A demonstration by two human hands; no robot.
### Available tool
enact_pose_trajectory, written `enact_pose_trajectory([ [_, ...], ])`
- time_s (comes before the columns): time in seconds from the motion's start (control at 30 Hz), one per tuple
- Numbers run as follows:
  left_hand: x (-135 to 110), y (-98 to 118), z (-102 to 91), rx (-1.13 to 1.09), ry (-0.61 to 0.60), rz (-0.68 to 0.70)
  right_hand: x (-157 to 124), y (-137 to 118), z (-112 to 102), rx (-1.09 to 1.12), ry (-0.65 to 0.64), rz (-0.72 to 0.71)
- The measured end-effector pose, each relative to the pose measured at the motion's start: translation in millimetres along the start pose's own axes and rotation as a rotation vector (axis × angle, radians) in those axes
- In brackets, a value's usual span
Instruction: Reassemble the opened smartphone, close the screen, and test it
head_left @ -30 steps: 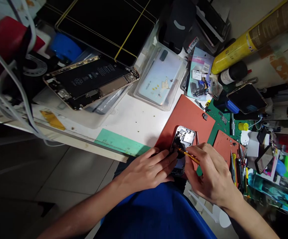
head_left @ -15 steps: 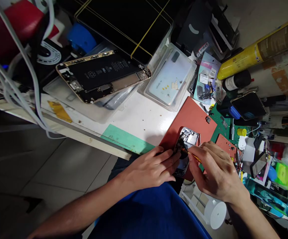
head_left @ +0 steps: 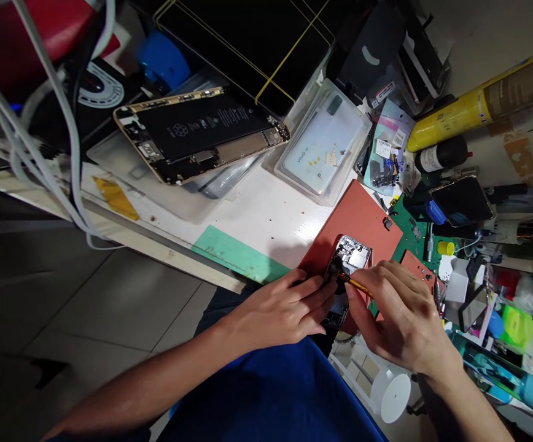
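A small opened phone (head_left: pixel 350 255) with its insides showing lies on a red mat (head_left: pixel 347 218) near the table's front edge. My left hand (head_left: pixel 285 307) rests against the phone's left side, fingers together, steadying it. My right hand (head_left: pixel 400 316) is closed around a thin yellow-orange tool (head_left: pixel 356 286), whose tip touches the inside of the phone. The lower half of the phone is hidden under my fingers.
An opened gold phone with a black battery (head_left: pixel 199 132), a pale phone back in a clear tray (head_left: pixel 324 144), a black tablet (head_left: pixel 252 46), a yellow can (head_left: pixel 478 101), a green mat (head_left: pixel 414 230) with tools and white cables (head_left: pixel 40 141) crowd the bench.
The view has shifted, so the bench items sit further right and lower in frame. Both hands stay on the small phone, the tool tip barely moving.
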State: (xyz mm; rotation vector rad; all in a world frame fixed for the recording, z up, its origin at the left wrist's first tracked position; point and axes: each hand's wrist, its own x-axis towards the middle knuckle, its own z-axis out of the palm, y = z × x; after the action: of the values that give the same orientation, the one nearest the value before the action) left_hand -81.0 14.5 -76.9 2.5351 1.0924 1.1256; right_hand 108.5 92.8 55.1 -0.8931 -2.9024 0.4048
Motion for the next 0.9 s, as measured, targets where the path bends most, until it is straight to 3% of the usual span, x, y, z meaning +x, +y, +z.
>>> enact_pose_trajectory([
  [0.9,-2.7,0.2,2.8,0.014,0.003,0.003,2.5,7.0,7.4,-0.034,0.083,-0.022],
])
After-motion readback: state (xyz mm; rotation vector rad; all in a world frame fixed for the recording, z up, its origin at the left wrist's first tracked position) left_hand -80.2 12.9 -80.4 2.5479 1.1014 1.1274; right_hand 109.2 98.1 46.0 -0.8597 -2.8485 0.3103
